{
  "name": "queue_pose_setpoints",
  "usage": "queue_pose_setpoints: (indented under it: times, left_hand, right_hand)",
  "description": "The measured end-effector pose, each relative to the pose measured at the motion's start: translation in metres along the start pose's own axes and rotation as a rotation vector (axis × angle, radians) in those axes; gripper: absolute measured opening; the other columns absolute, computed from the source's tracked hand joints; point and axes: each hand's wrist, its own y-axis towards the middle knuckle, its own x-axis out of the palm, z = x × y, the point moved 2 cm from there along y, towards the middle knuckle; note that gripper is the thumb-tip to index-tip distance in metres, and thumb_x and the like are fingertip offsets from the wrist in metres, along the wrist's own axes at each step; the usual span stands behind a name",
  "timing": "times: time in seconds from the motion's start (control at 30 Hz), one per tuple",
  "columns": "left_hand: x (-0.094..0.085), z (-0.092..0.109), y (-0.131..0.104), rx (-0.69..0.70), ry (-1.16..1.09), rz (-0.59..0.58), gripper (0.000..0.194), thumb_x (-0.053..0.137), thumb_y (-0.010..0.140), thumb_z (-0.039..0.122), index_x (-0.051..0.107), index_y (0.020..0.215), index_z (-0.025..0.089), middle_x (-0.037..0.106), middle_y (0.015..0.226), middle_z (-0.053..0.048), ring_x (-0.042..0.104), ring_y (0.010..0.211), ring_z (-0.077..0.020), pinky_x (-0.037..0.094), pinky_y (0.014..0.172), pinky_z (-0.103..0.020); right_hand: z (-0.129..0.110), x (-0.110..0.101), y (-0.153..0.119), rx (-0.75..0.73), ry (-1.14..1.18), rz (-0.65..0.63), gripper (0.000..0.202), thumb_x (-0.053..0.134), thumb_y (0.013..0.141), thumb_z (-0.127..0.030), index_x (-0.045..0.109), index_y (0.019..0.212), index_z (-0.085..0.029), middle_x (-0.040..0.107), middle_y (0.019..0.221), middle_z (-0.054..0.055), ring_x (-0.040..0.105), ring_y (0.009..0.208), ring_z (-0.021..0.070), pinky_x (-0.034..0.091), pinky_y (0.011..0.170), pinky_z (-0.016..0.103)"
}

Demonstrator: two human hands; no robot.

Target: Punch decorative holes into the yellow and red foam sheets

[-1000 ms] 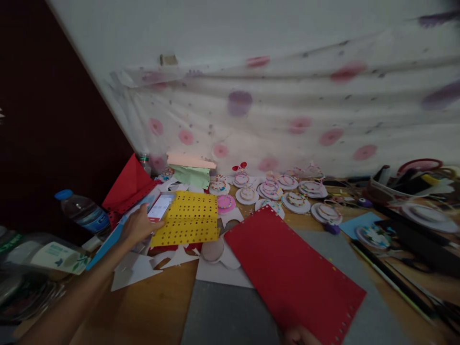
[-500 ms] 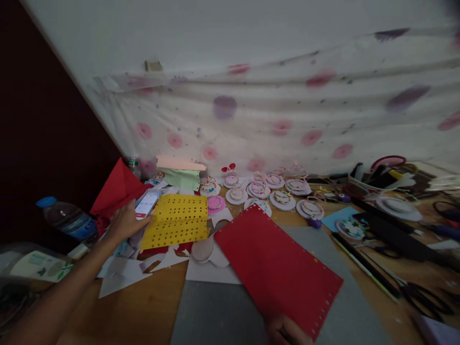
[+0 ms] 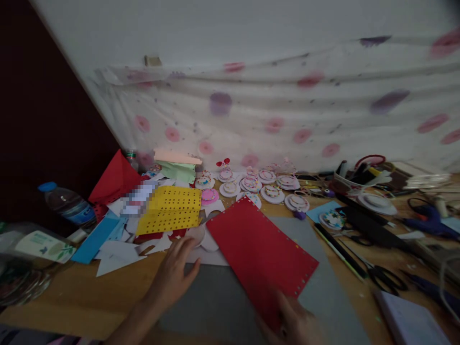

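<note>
A red craft sheet [image 3: 260, 244] with small holes punched along its edges lies slantwise over the grey cutting mat [image 3: 323, 302]. My right hand [image 3: 293, 318], blurred, pinches the near edge of this sheet. To its left, my left hand [image 3: 179, 268] is open with the thumb apart, fingertips at the round white discs [image 3: 197, 235]; whether they touch is hard to tell. Just beyond that hand lies a yellow sheet [image 3: 170, 208] full of punched holes, on top of paper scraps. A blurred-out phone [image 3: 138, 199] rests beside it.
Several tiered beaded discs [image 3: 272, 193] stand along the back. Scissors [image 3: 386, 278], a pen [image 3: 339, 251] and a blue glue gun [image 3: 431, 223] are on the right. Bottles [image 3: 70, 206] stand at the left, near a blue strip [image 3: 95, 239]. A lilac box [image 3: 409, 316] sits front right.
My left hand has moved from beside the phone rightward and nearer, to the white discs. My right hand has come further into view at the red sheet's edge. The view has shifted slightly.
</note>
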Motion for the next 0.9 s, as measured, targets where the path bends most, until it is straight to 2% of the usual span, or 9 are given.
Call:
queue_pose_setpoints:
  times: [0.1, 0.23, 0.33, 0.4, 0.57, 0.63, 0.73, 0.8, 0.9]
  left_hand:
    - [0.026, -0.011, 0.004, 0.037, 0.12, -0.008, 0.045, 0.053, 0.087, 0.025, 0.043, 0.131, 0.019, 0.053, 0.129, -0.014, 0.05, 0.121, -0.0289, 0.044, 0.1, -0.047]
    - [0.046, -0.03, 0.009, 0.084, 0.222, -0.074, 0.039, 0.052, 0.088, 0.026, 0.049, 0.126, 0.014, 0.055, 0.127, -0.016, 0.051, 0.119, -0.031, 0.044, 0.099, -0.05]
    - [0.048, -0.042, 0.008, 0.085, 0.243, -0.065, 0.033, 0.048, 0.09, 0.026, 0.054, 0.12, 0.014, 0.058, 0.123, -0.016, 0.055, 0.114, -0.0305, 0.047, 0.096, -0.05]
    - [0.045, -0.044, 0.004, 0.08, 0.222, -0.036, 0.035, 0.048, 0.09, 0.026, 0.053, 0.123, 0.013, 0.057, 0.125, -0.016, 0.054, 0.116, -0.0307, 0.047, 0.097, -0.05]
    - [0.044, -0.025, -0.027, 0.01, -0.022, -0.018, 0.034, 0.048, 0.09, 0.024, 0.053, 0.123, 0.021, 0.056, 0.129, -0.012, 0.052, 0.122, -0.027, 0.044, 0.102, -0.047]
    - [0.048, -0.01, -0.039, -0.081, -0.217, -0.027, 0.03, 0.048, 0.09, 0.026, 0.055, 0.119, 0.025, 0.058, 0.127, -0.01, 0.053, 0.121, -0.0252, 0.044, 0.102, -0.046]
    - [0.055, 0.01, -0.045, -0.32, -0.603, -0.063, 0.027, 0.051, 0.089, 0.034, 0.059, 0.112, 0.025, 0.062, 0.121, -0.01, 0.059, 0.115, -0.0247, 0.047, 0.099, -0.043]
    - [0.057, 0.018, -0.04, -0.532, -0.887, -0.08, 0.029, 0.056, 0.085, 0.04, 0.06, 0.107, 0.021, 0.065, 0.115, -0.011, 0.063, 0.108, -0.0253, 0.05, 0.095, -0.041]
    - [0.054, 0.023, -0.025, -0.829, -1.267, -0.068, 0.028, 0.063, 0.081, 0.037, 0.06, 0.1, 0.017, 0.069, 0.106, -0.012, 0.067, 0.099, -0.0244, 0.052, 0.093, -0.039]
  right_hand:
    - [0.009, 0.003, -0.004, -0.041, -0.191, -0.059, 0.038, 0.057, 0.079, -0.039, 0.059, 0.114, -0.023, 0.074, 0.085, 0.008, 0.071, 0.07, 0.0246, 0.055, 0.057, 0.03]
    - [0.011, 0.007, -0.006, -0.057, -0.226, -0.108, 0.023, 0.046, 0.087, -0.023, 0.061, 0.104, -0.026, 0.074, 0.091, 0.006, 0.071, 0.078, 0.0222, 0.056, 0.063, 0.029]
    - [0.01, 0.006, -0.004, -0.043, -0.216, -0.108, 0.021, 0.05, 0.086, -0.028, 0.061, 0.105, -0.025, 0.073, 0.089, 0.006, 0.07, 0.081, 0.0238, 0.056, 0.065, 0.031]
    - [0.012, 0.005, -0.003, -0.023, -0.21, -0.104, 0.028, 0.055, 0.084, -0.032, 0.059, 0.111, -0.024, 0.073, 0.092, 0.007, 0.07, 0.082, 0.0251, 0.057, 0.067, 0.033]
    - [0.017, 0.01, -0.004, -0.005, -0.198, -0.152, 0.032, 0.057, 0.084, -0.03, 0.059, 0.115, -0.023, 0.073, 0.098, 0.008, 0.07, 0.087, 0.0256, 0.057, 0.071, 0.033]
    - [0.016, 0.013, -0.004, 0.002, -0.181, -0.167, 0.03, 0.057, 0.085, -0.03, 0.06, 0.114, -0.024, 0.073, 0.098, 0.007, 0.07, 0.087, 0.0252, 0.057, 0.071, 0.033]
    - [0.012, 0.008, -0.002, 0.007, -0.147, -0.19, 0.025, 0.054, 0.087, -0.031, 0.063, 0.109, -0.025, 0.074, 0.097, 0.007, 0.07, 0.087, 0.0236, 0.056, 0.072, 0.031]
    - [0.016, -0.006, 0.004, 0.024, -0.122, -0.223, 0.021, 0.049, 0.09, -0.033, 0.066, 0.101, -0.026, 0.074, 0.093, 0.005, 0.071, 0.082, 0.021, 0.055, 0.068, 0.028]
    - [0.042, -0.046, 0.025, 0.141, -0.162, -0.212, 0.03, 0.041, 0.093, -0.04, 0.066, 0.098, -0.025, 0.073, 0.088, 0.006, 0.07, 0.075, 0.0194, 0.053, 0.064, 0.027]
